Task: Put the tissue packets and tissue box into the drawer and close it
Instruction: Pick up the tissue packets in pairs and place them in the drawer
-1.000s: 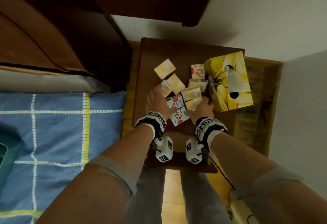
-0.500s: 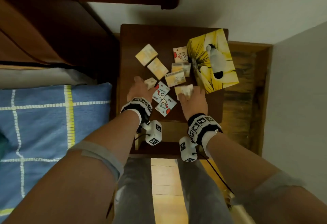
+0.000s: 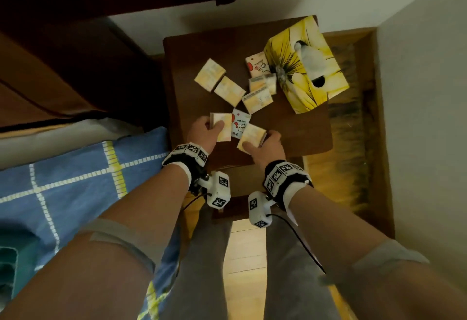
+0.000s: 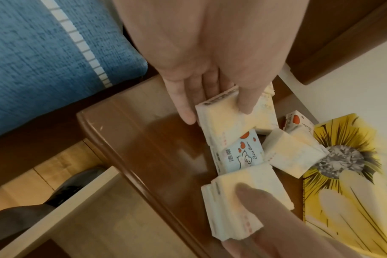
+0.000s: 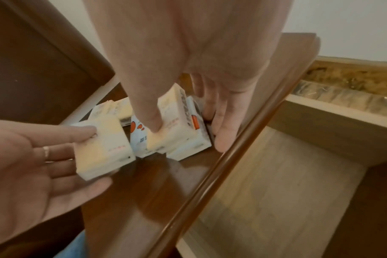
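Note:
My left hand (image 3: pixel 214 127) (image 4: pixel 216 108) pinches a pale yellow tissue packet (image 3: pixel 222 127) (image 4: pixel 223 118) between thumb and fingers, near the front of the brown nightstand top (image 3: pixel 298 127). My right hand (image 3: pixel 255 142) (image 5: pixel 186 132) grips another yellow packet (image 3: pixel 252 137) (image 5: pixel 172 125). A white packet with red hearts (image 3: pixel 240 123) (image 4: pixel 241 153) lies between the two hands. Several more packets (image 3: pixel 228 90) are spread further back. The yellow flower-print tissue box (image 3: pixel 305 66) sits at the back right. Below the front edge the drawer (image 4: pixel 77 218) (image 5: pixel 276 192) is pulled out, its light wooden bottom bare.
A bed with a blue checked pillow (image 3: pixel 75 183) lies to the left of the nightstand. A dark wooden headboard (image 3: pixel 63 54) stands at the back left, a pale wall (image 3: pixel 424 92) to the right. My legs (image 3: pixel 207 269) stand in front of the drawer.
Both hands have closed on a yellow packet each and drawn back from the pile toward the nightstand's front edge. The head view has shifted as well.

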`<action>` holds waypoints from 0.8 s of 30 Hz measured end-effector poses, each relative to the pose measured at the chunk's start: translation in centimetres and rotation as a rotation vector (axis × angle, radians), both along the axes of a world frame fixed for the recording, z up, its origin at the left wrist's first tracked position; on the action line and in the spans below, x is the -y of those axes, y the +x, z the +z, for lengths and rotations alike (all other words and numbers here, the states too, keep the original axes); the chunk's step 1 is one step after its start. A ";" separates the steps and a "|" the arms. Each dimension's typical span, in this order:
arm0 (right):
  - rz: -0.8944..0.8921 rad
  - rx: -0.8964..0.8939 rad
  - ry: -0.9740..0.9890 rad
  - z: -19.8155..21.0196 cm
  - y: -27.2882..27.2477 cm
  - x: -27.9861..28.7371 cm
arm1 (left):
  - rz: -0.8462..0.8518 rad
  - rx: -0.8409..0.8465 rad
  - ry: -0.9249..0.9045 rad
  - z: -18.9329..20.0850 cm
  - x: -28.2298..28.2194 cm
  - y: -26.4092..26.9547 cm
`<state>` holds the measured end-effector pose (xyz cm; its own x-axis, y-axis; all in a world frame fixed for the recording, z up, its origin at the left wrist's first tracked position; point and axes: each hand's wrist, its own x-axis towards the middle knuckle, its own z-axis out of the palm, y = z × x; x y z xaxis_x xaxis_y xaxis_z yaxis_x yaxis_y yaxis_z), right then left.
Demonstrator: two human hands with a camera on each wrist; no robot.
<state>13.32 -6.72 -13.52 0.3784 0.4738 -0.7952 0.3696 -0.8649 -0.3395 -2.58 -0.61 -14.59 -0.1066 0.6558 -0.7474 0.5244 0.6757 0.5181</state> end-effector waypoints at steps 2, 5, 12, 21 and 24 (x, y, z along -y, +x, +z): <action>-0.069 -0.008 -0.019 -0.6 -0.7 -0.1 | 0.043 0.090 -0.041 -0.3 -0.2 -0.4; -0.186 -0.038 -0.033 -1.0 -1.1 -0.4 | 0.071 0.227 -0.096 -0.2 -0.5 -0.6; -0.260 -0.016 0.043 -1.0 2.2 0.3 | -0.156 0.110 -0.020 0.2 -1.3 1.9; -0.150 -0.169 0.164 -0.5 2.2 -1.1 | -0.033 0.128 -0.171 -0.4 -0.1 3.1; -0.174 -0.259 0.141 -1.3 2.9 -0.6 | 0.151 0.200 -0.200 -0.6 1.3 3.3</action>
<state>16.27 -6.15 -14.81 0.2571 0.5317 -0.8070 0.1063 -0.8455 -0.5232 0.73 -1.92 -15.18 -0.0290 0.4818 -0.8758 0.3114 0.8370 0.4501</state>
